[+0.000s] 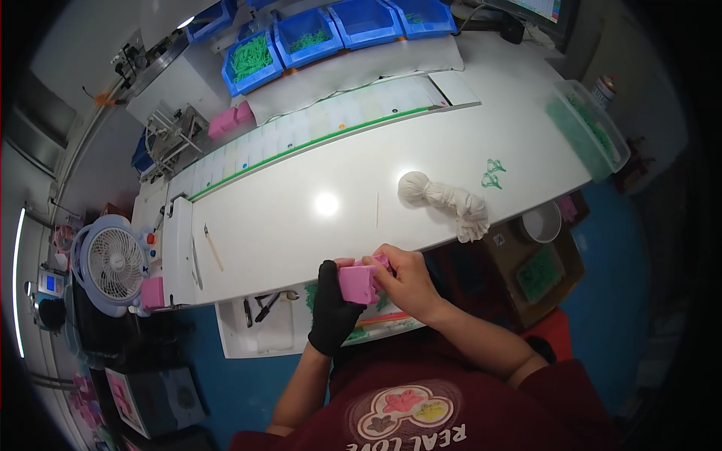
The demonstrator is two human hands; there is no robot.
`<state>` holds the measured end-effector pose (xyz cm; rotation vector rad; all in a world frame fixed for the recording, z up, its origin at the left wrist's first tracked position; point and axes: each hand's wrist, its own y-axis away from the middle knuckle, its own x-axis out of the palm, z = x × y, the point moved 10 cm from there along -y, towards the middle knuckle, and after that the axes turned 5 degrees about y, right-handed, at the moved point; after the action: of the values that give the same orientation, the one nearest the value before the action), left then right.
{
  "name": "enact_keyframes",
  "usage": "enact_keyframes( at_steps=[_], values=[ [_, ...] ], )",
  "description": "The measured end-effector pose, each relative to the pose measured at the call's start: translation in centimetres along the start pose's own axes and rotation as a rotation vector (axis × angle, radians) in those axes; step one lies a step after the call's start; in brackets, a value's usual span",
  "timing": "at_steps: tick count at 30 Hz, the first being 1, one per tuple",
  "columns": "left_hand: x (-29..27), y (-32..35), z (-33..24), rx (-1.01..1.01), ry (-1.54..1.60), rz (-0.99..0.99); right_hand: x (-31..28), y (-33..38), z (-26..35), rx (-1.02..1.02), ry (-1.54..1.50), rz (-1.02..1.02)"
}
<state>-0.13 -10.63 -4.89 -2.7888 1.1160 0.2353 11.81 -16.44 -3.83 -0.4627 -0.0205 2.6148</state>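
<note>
Close to the bench's front edge, both hands hold a pink block (356,286) that looks like a rubber mold. My left hand (331,312), in a black fingerless glove, wraps round its left side. My bare right hand (412,284) pinches its right, upper part, where another pink portion shows between the fingers. Whether the block is split apart is hidden by the fingers. Beyond the hands, a thin stick (377,210) and a tied off-white cloth bundle (444,199) lie on the white bench (286,233). Small green branched pieces (492,174) lie farther right.
Below the hands an open drawer (232,331) juts out, holding pliers (265,307). Blue bins (253,64) with green pieces stand behind a conveyor strip (301,139). A fan (114,259) is left; a clear tub (594,128) is right. A tweezer-like tool (213,246) lies left.
</note>
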Motion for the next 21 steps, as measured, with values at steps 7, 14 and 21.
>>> enact_keyframes(
  at_steps=[7, 14, 21],
  values=[
    [-1.2, 0.8, 0.9, -0.142, 0.350, -0.014, 0.9, 0.8, -1.0, 0.217, -0.296, 0.138],
    [-2.4, 0.9, -0.5, -0.060, 0.328, -0.189, 0.6, 2.0, 4.5, -0.374, 0.270, -0.018],
    [-2.0, 0.5, 0.5, -0.139, 0.533, -0.182, 1.3, 1.2, 3.9, -0.372, 0.196, 0.162]
  ],
)
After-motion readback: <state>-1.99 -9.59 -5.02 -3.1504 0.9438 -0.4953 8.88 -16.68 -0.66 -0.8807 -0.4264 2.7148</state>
